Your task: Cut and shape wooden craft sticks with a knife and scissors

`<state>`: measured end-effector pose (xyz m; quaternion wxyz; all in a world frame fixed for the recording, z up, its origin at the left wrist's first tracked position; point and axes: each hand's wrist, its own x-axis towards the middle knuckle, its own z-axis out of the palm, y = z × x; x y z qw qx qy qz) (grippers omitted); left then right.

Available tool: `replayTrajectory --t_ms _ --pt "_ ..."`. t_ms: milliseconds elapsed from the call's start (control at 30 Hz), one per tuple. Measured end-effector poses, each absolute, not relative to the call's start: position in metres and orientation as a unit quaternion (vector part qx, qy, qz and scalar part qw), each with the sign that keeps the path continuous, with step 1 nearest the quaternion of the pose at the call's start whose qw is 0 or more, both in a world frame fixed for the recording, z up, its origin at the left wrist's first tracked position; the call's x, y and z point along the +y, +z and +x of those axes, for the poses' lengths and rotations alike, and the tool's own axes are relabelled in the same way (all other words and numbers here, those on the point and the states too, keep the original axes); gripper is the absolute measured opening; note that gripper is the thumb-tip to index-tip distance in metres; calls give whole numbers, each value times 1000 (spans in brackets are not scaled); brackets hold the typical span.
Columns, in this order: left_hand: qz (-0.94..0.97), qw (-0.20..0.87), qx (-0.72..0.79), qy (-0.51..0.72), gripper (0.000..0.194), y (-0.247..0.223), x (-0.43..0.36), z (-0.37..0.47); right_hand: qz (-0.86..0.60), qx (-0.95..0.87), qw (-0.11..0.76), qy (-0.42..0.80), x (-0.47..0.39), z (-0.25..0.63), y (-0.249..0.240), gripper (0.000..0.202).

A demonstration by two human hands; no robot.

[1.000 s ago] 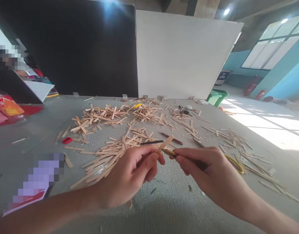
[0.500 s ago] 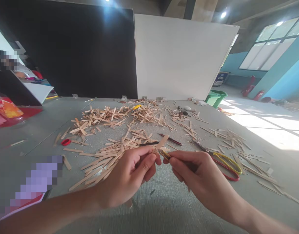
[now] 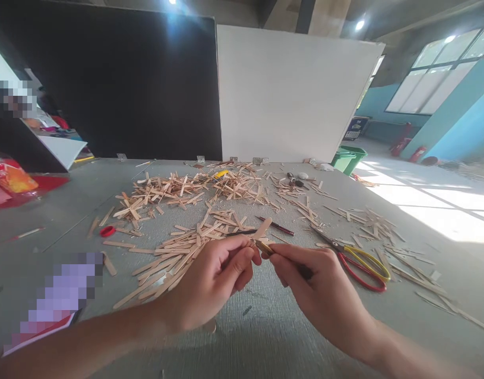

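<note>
My left hand [image 3: 220,279] is closed, its thumb and fingers pinching a wooden craft stick [image 3: 263,228] whose rounded end points up and away. My right hand [image 3: 320,284] grips a slim yellow-and-dark tool [image 3: 264,248], possibly a craft knife; most of it lies inside my fingers. The tool's tip meets the stick close to my left fingertips, and the exact contact is hidden. Beyond my left hand spreads a pile of loose craft sticks [image 3: 186,240]. Red-and-yellow-handled scissors [image 3: 362,263] lie open beside my right hand.
Broken sticks [image 3: 166,189] are heaped toward the back, with a yellow tool [image 3: 221,173] among them. A dark red pen-like tool [image 3: 277,225] lies ahead. A red ring [image 3: 107,231] sits at left, and splinters [image 3: 419,279] litter the right. Black [image 3: 147,84] and white panels [image 3: 293,95] stand behind.
My right hand has shifted slightly left and turned a little, bringing the tool closer against the stick. My left hand holds the stick almost unchanged.
</note>
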<state>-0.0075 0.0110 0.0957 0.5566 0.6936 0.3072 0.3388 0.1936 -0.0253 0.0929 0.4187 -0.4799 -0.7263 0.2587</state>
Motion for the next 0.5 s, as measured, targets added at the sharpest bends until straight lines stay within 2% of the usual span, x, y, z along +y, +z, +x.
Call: replayTrajectory --t_ms 100,233,400,500 --pt "689 567 303 336 38 98 9 -8 -481 -714 389 327 -26 195 97 32" --pt "686 588 300 306 42 102 7 -9 -487 -703 388 345 -26 195 97 30" --pt "724 544 318 280 45 100 9 -8 -471 -727 320 383 -22 193 90 38" --pt "731 526 335 277 46 98 9 -6 -473 -744 303 362 -22 192 89 39"
